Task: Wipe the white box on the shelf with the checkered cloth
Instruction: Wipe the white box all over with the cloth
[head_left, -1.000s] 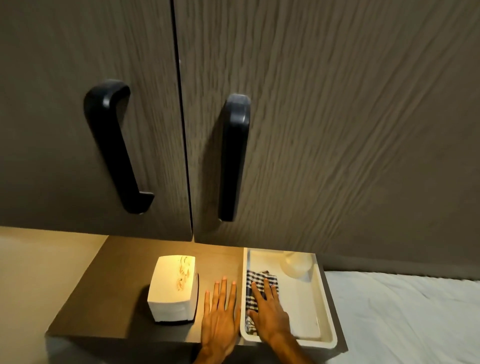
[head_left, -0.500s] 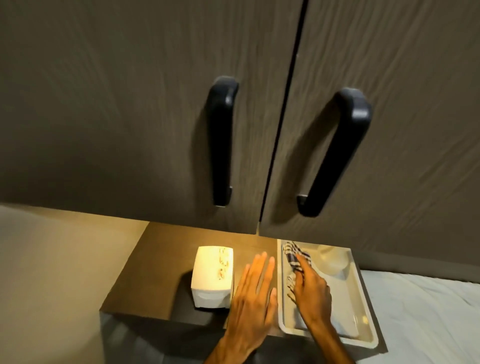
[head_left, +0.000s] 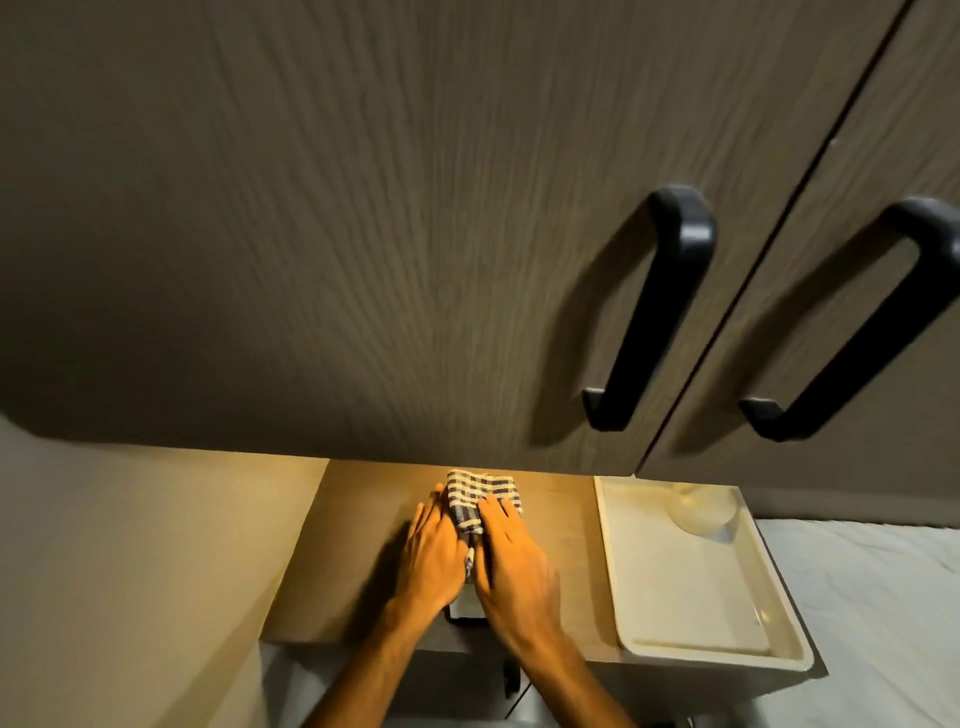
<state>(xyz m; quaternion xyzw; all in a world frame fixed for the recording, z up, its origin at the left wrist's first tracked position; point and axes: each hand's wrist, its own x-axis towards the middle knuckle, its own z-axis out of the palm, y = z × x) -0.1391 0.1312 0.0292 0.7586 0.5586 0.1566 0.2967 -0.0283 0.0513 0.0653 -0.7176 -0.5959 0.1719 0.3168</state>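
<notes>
White box (head_left: 465, 607) under checkered cloth (head_left: 483, 492), left hand (head_left: 434, 552) and right hand (head_left: 511, 557) pressing it, fingers straight

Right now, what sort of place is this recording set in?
Probably a bedroom or hotel room. Wood-grain cupboard doors with black handles hang over a small lit shelf, and rumpled white bedding lies just beside it.

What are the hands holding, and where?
Nothing is gripped. The right hand presses flat on the near half of the cloth; the left hand rests at its left edge.
</notes>
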